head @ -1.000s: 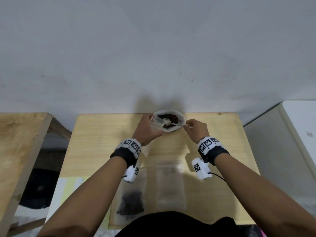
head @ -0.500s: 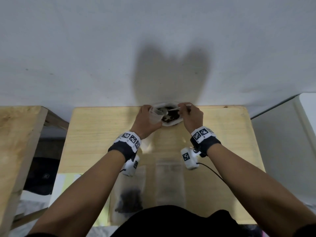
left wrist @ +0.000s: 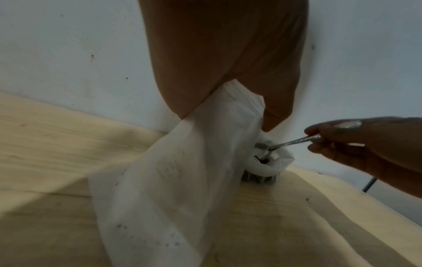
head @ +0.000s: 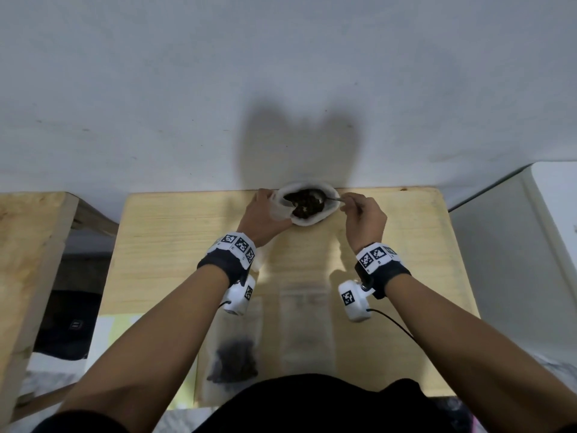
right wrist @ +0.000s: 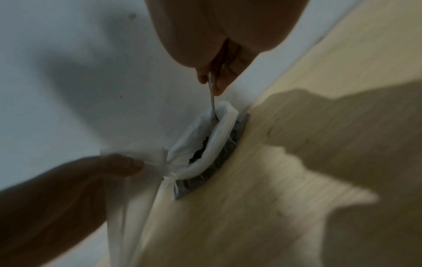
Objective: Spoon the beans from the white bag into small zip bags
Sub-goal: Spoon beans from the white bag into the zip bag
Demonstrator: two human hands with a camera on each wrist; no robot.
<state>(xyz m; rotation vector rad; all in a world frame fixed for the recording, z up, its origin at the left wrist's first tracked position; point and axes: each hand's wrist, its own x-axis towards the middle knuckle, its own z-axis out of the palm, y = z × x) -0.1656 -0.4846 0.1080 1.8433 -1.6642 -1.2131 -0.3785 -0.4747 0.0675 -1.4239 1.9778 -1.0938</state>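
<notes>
Left wrist view only: spoon (left wrist: 294, 141) handle pinched above white bag (left wrist: 269, 165)

From my feed, the pale wooden surface (head: 175, 245) butts against a plain white wall (head: 281, 73), which carries a few small dark specks and scuffs. A broad soft shadow (head: 299, 145) falls on the wall just above the far edge of the surface, so the light comes from behind the camera. To the left a second wooden top (head: 28, 245) stands apart, with a gap between them; down in that gap I see something dark (head: 68, 326), possibly a bag, though the view is too dim to tell. To the right stands a white piece of furniture (head: 537, 239) with a rounded corner, beside the surface.
</notes>
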